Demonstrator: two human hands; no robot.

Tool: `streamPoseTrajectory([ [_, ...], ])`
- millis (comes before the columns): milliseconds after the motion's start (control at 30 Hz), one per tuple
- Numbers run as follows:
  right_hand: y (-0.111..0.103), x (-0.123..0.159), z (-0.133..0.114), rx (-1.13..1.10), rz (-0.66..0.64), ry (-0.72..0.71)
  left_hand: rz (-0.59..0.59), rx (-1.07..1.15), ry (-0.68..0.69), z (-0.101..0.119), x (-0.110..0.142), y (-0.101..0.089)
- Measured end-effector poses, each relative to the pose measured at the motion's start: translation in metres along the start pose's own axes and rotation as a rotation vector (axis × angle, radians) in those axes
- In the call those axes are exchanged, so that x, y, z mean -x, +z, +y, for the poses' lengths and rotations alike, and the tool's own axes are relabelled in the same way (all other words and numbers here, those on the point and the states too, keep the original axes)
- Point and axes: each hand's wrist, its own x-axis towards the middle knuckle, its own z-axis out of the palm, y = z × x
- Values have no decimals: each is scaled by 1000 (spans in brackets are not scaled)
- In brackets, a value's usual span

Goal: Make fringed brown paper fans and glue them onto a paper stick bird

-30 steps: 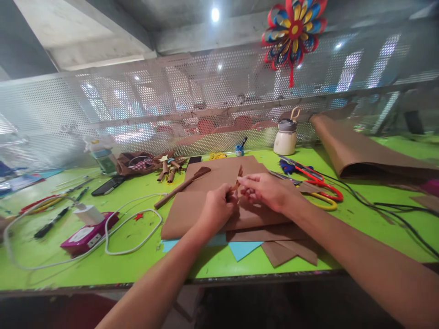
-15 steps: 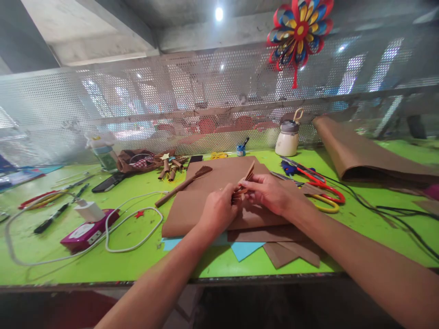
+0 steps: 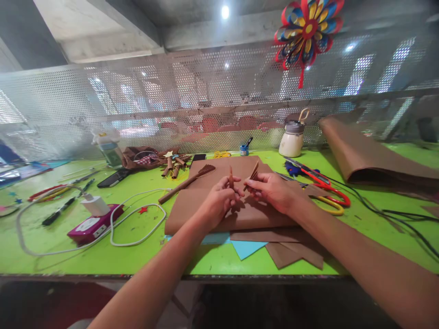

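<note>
My right hand pinches a small bundle of pleated brown paper between thumb and fingers, its folded edges fanning upward. Just to the left, my left hand has its fingers curled around a narrow upright brown piece that looks like folded paper. A small gap separates the two hands. Both are above a large folded sheet of brown kraft paper. Under its front edge, light blue paper and more brown paper pieces stick out.
Orange-handled scissors and yellow-handled scissors lie right of the hands. A rolled paper stem rests at the left. Farther left are a purple power strip with a white cable, and a phone. A white bottle stands behind.
My hands have drawn slightly apart; before, both met at the pleated paper. The left fingers have loosened and shifted left, while the right still pinches the bundle. The view has shifted slightly.
</note>
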Motion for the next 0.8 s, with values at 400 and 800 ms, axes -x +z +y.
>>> streamPoseTrajectory([
  [400,-1,1,-3,167,77,-96,93,27,-20,-6,-4,4],
  [800,2,4,-8,259,8,-157,148,-442,85,-14,-7,2],
])
